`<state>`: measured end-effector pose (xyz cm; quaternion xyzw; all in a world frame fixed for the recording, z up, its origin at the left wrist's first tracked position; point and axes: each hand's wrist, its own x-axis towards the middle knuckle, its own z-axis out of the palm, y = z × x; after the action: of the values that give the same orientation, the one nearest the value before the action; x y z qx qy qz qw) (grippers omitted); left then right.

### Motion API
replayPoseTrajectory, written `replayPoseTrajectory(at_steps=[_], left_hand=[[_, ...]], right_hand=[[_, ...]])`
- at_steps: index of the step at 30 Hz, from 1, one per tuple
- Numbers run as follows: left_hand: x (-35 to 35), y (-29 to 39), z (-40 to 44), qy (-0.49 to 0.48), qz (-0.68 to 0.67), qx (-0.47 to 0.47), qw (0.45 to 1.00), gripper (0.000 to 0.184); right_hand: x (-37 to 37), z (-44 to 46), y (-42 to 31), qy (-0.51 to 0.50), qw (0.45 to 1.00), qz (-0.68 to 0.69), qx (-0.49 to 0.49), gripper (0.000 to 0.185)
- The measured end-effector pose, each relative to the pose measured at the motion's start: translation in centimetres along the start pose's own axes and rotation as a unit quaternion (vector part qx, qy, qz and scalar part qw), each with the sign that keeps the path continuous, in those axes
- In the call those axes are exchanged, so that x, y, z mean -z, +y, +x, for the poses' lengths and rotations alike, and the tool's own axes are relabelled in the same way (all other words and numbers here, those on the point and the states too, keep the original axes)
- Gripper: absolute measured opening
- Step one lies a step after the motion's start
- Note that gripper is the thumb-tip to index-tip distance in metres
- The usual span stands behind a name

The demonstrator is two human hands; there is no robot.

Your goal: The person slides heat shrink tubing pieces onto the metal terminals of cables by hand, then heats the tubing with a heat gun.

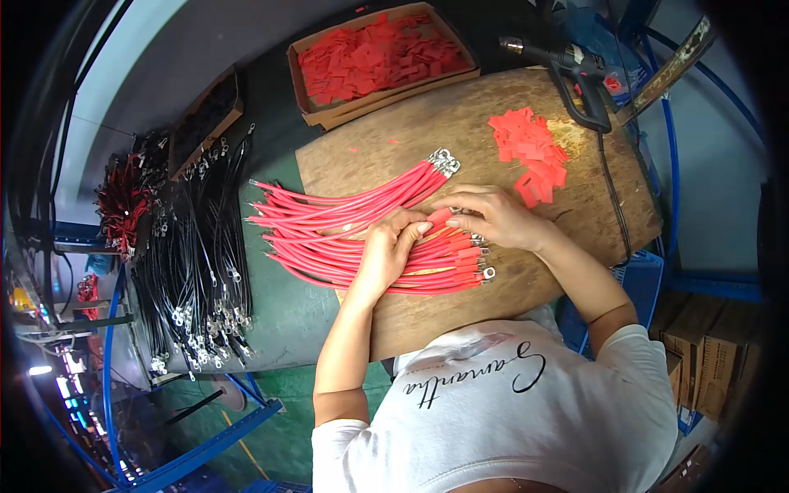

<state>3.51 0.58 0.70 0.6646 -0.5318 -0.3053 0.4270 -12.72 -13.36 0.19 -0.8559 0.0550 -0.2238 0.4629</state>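
We're getting decent, fairly even light on the wooden board (526, 283), with soft shadows under the red cables (415, 177) and sparkle off the metal lugs (445, 162). Heavy fisheye though: the table (288, 320) bows, corners go black, and beyond its left edge small lights (41, 370) glare, blurry.

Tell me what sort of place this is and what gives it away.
Probably a cable-assembly workshop: red cables with metal ring ends lie on a wooden worktop, many black cables lie to the left, and what looks like a heat gun rests near the far right.
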Motion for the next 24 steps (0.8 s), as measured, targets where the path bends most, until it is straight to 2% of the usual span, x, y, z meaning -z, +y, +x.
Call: replayPoseTrajectory(at_steps=[10,12,14,15,16,18,20,22,24], left_hand=[[0.0,0.6,0.0,-0.002,-0.006,-0.007,1.000,0.013],[-0.6,0.6,-0.2,0.014,0.074,-0.043,0.996,0.012],[-1.1,1.4,-0.5,0.036,0.181,-0.077,0.980,0.011],[-1.3,1.6,-0.6,0.045,0.235,-0.096,0.966,0.010],[-1.4,1.9,-0.7,0.055,0.289,-0.113,0.949,0.010],[-1.7,1.7,-0.8,0.057,0.305,-0.125,0.943,0.010],[-1.7,1.7,-1.0,0.059,0.320,-0.140,0.935,0.010],[-1.6,1.8,-1.3,0.030,0.273,-0.084,0.958,0.011],[-1.4,2.2,-1.0,0.040,0.242,-0.067,0.967,0.010]], right_hand=[[0.1,0.0,0.0,-0.019,1.000,-0.016,0.009,0.029],[0.6,-0.2,-0.2,-0.012,0.999,-0.030,0.027,0.029],[1.7,-0.4,-1.0,-0.007,0.998,-0.035,-0.049,0.025],[2.1,-0.6,0.1,0.037,0.998,-0.045,-0.025,0.021],[2.9,-0.8,0.5,0.036,0.998,-0.045,-0.025,0.021],[4.5,-1.1,1.2,0.098,0.978,-0.147,-0.110,0.017],[5.8,-1.5,2.4,0.124,0.963,-0.200,-0.134,0.018],[6.4,-1.5,3.3,0.150,0.943,-0.252,-0.157,0.018],[6.5,-1.3,3.9,0.178,0.902,-0.360,-0.156,0.023]])
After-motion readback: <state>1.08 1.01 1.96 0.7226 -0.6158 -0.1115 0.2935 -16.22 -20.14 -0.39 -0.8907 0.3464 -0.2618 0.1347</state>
